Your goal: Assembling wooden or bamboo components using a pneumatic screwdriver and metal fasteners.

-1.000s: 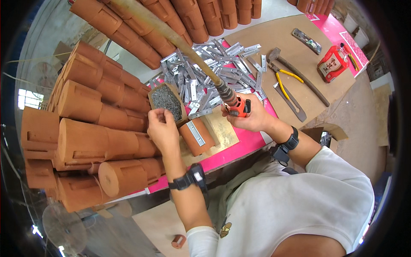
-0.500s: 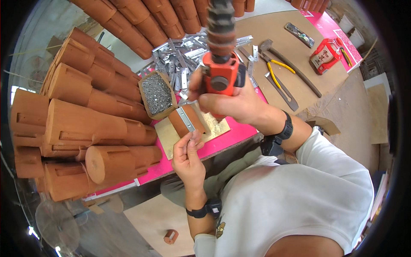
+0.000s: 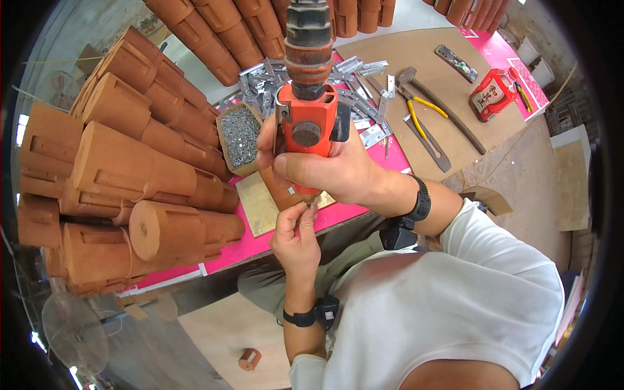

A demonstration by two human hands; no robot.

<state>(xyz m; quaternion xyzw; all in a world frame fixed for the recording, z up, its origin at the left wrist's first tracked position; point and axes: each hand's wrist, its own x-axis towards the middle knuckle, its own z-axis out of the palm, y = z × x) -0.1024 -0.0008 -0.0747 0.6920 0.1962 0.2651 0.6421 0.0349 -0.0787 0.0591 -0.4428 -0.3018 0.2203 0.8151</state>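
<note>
My right hand is wrapped round a red power screwdriver, whose black ribbed upper end rises toward the top of the view. The tool's tip points down at my left fingertips. My left hand is pinched closed just below that tip, on what looks like a screw, mostly hidden by the fingers. Behind the hands, a reddish-brown block lies on a pale board. The tool and right hand cover most of the block and the metal strip on it. A small box of screws stands beside the block.
Silver metal brackets are heaped behind my right hand. Reddish-brown cylinders are stacked at left and far back. A hammer, yellow-handled pliers and a red container lie or stand at right. The pink table edge runs near me.
The screwdriver in my right hand has come down and left, its tip now at my left fingertips. My left hand has shifted slightly right, still pinched. The view has tilted slightly.
</note>
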